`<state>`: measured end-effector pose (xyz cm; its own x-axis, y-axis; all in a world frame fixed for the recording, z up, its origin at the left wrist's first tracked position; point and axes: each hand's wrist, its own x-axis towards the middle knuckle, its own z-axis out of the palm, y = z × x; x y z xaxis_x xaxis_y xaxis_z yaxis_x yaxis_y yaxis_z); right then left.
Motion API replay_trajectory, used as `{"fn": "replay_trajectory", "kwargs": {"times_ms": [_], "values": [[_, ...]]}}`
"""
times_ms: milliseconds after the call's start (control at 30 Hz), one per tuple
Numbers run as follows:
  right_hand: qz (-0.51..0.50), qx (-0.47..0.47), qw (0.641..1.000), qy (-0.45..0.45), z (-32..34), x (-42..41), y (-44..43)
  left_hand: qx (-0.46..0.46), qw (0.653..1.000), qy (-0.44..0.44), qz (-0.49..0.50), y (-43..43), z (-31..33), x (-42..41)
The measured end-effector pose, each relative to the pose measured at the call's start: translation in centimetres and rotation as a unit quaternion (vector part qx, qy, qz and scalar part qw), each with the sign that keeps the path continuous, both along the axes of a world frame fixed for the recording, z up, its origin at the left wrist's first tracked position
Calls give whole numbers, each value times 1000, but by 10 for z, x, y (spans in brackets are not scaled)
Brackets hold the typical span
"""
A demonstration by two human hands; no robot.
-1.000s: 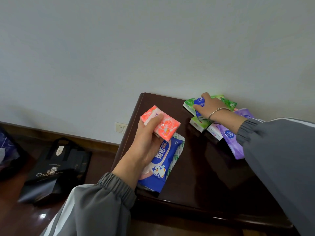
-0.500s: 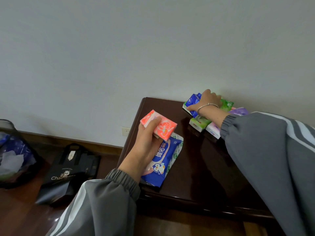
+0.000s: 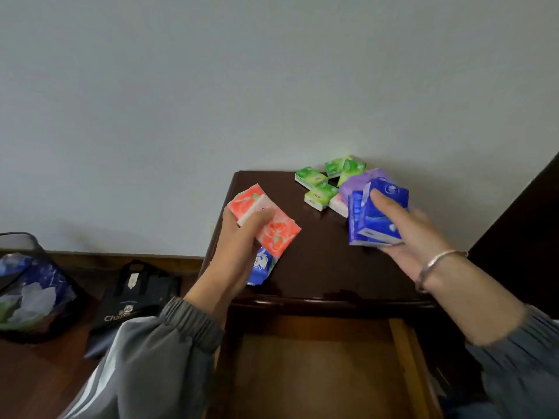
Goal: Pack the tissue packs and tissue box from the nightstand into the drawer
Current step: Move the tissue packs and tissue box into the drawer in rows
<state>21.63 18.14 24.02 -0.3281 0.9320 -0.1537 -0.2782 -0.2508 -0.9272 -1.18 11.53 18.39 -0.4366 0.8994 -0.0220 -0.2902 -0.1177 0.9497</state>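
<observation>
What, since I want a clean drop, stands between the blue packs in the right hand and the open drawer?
Nothing visible. The right hand holds the blue packs over the nightstand top, and the drawer stands open just below its front edge; the left hand with the orange pack is off to the side.

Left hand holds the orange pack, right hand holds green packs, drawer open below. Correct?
No. The head view shows the right hand gripping blue packs; the green packs lie on the nightstand. The left hand does hold the orange pack, and the drawer is open.
</observation>
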Motion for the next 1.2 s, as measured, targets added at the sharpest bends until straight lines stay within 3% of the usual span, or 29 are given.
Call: {"fn": "replay_trajectory", "kwargs": {"times_ms": [167, 300, 400, 600, 700, 867, 1067, 1200], "values": [[133, -122, 983, -15, -64, 45, -100, -66, 994, -35, -82, -113, -16, 3], [205, -176, 955, -122, -119, 28, -153, -160, 987, -25, -8, -184, -54, -1], [211, -156, 948, -182, -152, -3, -173, -186, 980, -26, 61, -216, -84, 2], [235, -115, 922, -285, -189, -60, -188, -110, 966, -108, 209, -232, -107, 4], [261, -50, 879, -394, -190, -73, -193, -119, 965, -112, 206, -232, -107, 3], [251, 20, 835, -489, -188, -74, -194, -141, 965, -129, 180, -232, -111, 0], [290, 26, 856, -428, -181, -85, -203, -136, 963, -140, 184, -229, -114, 1], [337, -94, 881, -319, -175, -89, -205, -136, 963, -145, 185, -229, -114, 2]]}}
